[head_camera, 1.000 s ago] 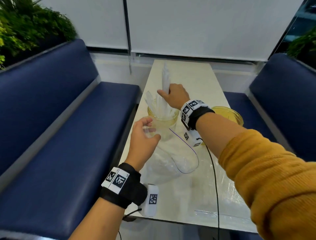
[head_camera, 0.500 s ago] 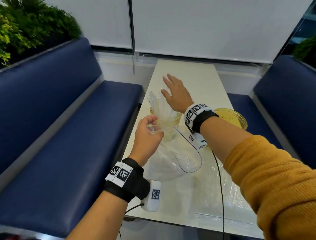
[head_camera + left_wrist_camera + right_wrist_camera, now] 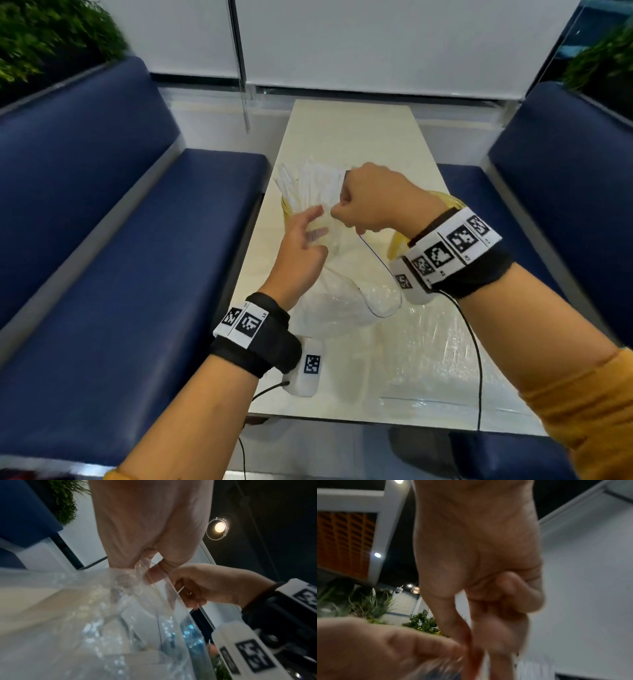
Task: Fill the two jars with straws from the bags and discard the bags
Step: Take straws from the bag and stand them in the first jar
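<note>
1. A bundle of white paper-wrapped straws stands fanned out in a clear yellowish glass jar near the left edge of the long pale table; the straw tops lean to the left and away from the person.
2. A clear crinkled plastic bag with a thin dark line along its mouth sits on the table just in front of that jar, its open mouth raised toward the two hands.
3. The right hand is curled, thumb and fingers pinching the upper edge of the bag; the left wrist view shows the film running between its fingertips.
4. The left hand is at the bag's mouth just left of the right hand, with its fingers half extended against the jar's side; the left wrist view shows film caught at its thumb, so it holds the bag lightly.
5. A second yellowish glass jar stands to the right, mostly hidden behind the right wrist.
6. A flat sheet of clear plastic lies on the near right part of the table.
7. Dark blue padded benches flank the table on both sides.
</note>
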A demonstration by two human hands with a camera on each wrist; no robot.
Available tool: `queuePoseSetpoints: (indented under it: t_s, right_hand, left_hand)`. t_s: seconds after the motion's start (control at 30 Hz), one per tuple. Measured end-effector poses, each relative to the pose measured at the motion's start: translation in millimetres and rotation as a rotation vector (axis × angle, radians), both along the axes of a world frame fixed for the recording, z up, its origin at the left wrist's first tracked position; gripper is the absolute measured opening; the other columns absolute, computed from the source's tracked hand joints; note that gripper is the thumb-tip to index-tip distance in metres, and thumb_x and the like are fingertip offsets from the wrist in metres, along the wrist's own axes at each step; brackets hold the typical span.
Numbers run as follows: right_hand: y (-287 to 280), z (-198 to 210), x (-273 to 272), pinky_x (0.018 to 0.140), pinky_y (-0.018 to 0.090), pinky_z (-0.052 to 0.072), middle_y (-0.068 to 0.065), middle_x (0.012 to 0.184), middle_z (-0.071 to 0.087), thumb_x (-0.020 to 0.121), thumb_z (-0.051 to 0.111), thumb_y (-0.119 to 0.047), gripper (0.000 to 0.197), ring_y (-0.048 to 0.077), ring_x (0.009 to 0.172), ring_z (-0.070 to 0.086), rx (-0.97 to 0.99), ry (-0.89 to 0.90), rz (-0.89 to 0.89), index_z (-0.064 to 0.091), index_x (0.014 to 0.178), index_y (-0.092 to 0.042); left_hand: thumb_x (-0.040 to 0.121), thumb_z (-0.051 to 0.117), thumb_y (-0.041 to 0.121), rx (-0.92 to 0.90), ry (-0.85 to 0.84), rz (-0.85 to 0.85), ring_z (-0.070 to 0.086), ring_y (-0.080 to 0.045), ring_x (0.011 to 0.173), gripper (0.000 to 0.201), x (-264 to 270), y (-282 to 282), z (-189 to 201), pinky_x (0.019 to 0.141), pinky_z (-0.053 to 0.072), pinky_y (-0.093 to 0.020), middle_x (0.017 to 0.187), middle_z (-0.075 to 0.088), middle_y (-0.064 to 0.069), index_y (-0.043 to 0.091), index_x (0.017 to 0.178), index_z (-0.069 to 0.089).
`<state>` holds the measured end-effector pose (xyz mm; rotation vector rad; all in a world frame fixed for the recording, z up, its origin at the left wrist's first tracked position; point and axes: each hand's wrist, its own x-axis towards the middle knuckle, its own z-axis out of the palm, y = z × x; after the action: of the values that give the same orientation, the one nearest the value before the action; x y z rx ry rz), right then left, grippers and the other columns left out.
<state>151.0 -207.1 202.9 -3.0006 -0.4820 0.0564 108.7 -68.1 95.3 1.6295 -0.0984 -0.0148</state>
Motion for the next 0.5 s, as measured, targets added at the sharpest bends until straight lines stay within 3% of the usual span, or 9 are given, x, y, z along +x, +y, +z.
queuePoseSetpoints:
  t_s: [0.07,0.13,0.23,0.3,0.4,0.5]
  right_hand:
    - [-8,-17,-13,0.070,0.030,0.058,-0.003,0.061,0.069,0.089,0.053,-0.040,0.033,0.014,0.053,0.070,-0.126,0.203,-0.018,0.071,0.079,-0.014]
    - [-13,-36,-22,0.070,0.031,0.057,-0.004,0.062,0.063,0.091,0.053,-0.055,0.044,0.015,0.054,0.069,-0.200,0.261,-0.034,0.066,0.087,-0.013]
    - [-19,-59,-33,0.056,0.025,0.042,-0.003,0.061,0.047,0.089,0.049,-0.069,0.059,0.015,0.052,0.049,-0.323,0.348,-0.090,0.048,0.071,-0.013]
    - [-21,-71,-35,0.064,0.030,0.047,0.000,0.063,0.047,0.087,0.050,-0.070,0.063,0.019,0.059,0.049,-0.366,0.438,-0.118,0.047,0.072,-0.010]
    - [-26,-90,-32,0.073,0.035,0.045,0.005,0.094,0.059,0.079,0.056,-0.076,0.070,0.027,0.083,0.053,-0.370,0.475,-0.121,0.056,0.103,-0.011]
    - [-32,-103,-30,0.075,0.034,0.043,0.009,0.124,0.062,0.093,0.055,-0.055,0.057,0.028,0.096,0.057,-0.362,0.475,-0.116,0.056,0.126,-0.008]
  left_hand:
    - [0.084,0.042,-0.017,0.036,-0.036,-0.035,0.051,-0.008,0.130,0.074,-2,-6,1,0.070,0.052,-0.013,0.150,0.041,0.007,0.023,0.146,0.042]
    - [0.084,0.042,-0.017,0.078,-0.070,-0.059,0.051,-0.008,0.131,0.073,-3,-11,1,0.072,0.051,-0.017,0.149,0.040,0.007,0.021,0.147,0.042]
    - [0.083,0.041,-0.017,0.124,-0.110,-0.097,0.049,-0.005,0.132,0.074,-6,-18,1,0.085,0.049,-0.025,0.145,0.039,0.010,0.021,0.147,0.041]
    - [0.084,0.040,-0.018,0.142,-0.123,-0.117,0.048,-0.005,0.132,0.073,-8,-21,1,0.088,0.049,-0.024,0.146,0.038,0.009,0.021,0.147,0.040]
    - [0.085,0.040,-0.018,0.172,-0.140,-0.135,0.048,-0.006,0.133,0.072,-11,-24,0,0.086,0.049,-0.020,0.148,0.037,0.008,0.020,0.146,0.040]
    - [0.085,0.040,-0.017,0.188,-0.150,-0.151,0.050,-0.005,0.131,0.071,-12,-24,0,0.088,0.050,-0.018,0.147,0.039,0.010,0.021,0.145,0.042]
